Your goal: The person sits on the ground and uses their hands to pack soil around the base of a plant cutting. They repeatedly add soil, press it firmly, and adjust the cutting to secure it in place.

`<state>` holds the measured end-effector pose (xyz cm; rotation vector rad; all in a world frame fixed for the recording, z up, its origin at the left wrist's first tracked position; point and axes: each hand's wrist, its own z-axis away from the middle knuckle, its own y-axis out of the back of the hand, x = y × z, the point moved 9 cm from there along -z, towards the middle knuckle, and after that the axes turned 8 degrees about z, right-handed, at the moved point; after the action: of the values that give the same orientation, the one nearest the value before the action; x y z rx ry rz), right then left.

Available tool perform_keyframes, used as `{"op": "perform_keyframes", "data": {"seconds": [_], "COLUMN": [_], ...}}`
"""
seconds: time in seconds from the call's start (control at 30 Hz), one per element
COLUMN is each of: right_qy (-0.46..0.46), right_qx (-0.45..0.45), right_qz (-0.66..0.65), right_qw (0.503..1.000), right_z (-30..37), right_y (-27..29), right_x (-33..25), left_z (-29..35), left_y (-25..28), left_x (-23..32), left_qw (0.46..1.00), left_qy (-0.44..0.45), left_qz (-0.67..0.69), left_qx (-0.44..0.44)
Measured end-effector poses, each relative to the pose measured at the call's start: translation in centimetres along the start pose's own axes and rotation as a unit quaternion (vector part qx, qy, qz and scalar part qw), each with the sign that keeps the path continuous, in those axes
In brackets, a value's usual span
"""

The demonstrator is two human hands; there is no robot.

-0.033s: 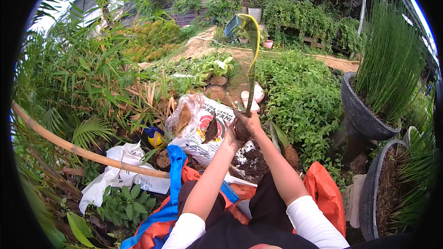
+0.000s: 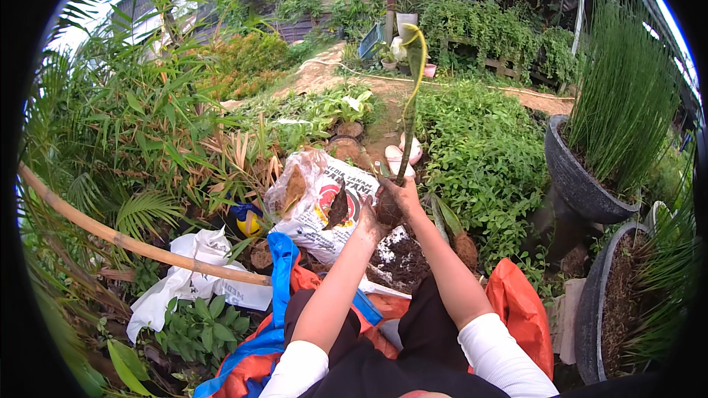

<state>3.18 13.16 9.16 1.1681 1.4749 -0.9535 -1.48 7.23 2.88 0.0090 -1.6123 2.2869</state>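
My right hand [image 2: 400, 195] is closed around the base of a tall snake plant leaf [image 2: 413, 96], green with a yellow edge, which stands nearly upright. Below those fingers hangs its dark, soil-covered root ball [image 2: 389, 208]. Close by the root ball's left side is my left hand [image 2: 367, 222], dirty with soil, fingers stretched upward; whether it touches the ball is hard to make out. Beneath the hands lies a heap of dark potting mix [image 2: 402, 262] with white bits. A printed white sack [image 2: 317, 210] with a torn opening lies just beyond and left.
Another snake plant [image 2: 463, 247] with a brown root ball lies right of the soil. Large dark planters [image 2: 582, 177] with reed-like plants stand at the right. A bamboo pole [image 2: 140, 239] crosses the left side. Orange-and-blue tarp [image 2: 516, 306] surrounds my legs.
The snake plant has shifted and leaned slightly to the right in my right hand. My left hand's fingers have come a little away from the root ball.
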Motion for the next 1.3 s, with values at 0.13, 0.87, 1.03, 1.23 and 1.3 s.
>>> {"op": "perform_keyframes", "data": {"seconds": [0.13,0.87,1.03,1.23,1.3], "right_qy": [-0.052,-0.054,-0.017,-0.031,-0.052], "right_qx": [0.099,0.118,0.027,-0.017,0.008], "right_qz": [-0.041,-0.041,0.196,-0.036,-0.015], "right_qw": [0.993,0.991,0.98,0.999,0.998], "right_z": [0.0,0.4,0.2,1.1,1.2], "right_y": [2.8,2.9,1.3,-1.3,-1.3], "right_x": [1.1,1.7,1.0,1.9,2.2], "left_z": [0.2,-0.2,-2.1,-1.0,0.0], "left_y": [1.3,0.5,1.4,1.3,0.4], "left_x": [1.1,0.2,0.9,1.2,1.3], "left_qw": [0.978,0.996,0.996,0.988,0.994], "left_qy": [-0.132,-0.065,-0.081,-0.101,-0.074], "left_qz": [-0.144,-0.054,0.029,0.118,0.078], "left_qx": [0.079,0.013,-0.027,0.022,-0.002]}}
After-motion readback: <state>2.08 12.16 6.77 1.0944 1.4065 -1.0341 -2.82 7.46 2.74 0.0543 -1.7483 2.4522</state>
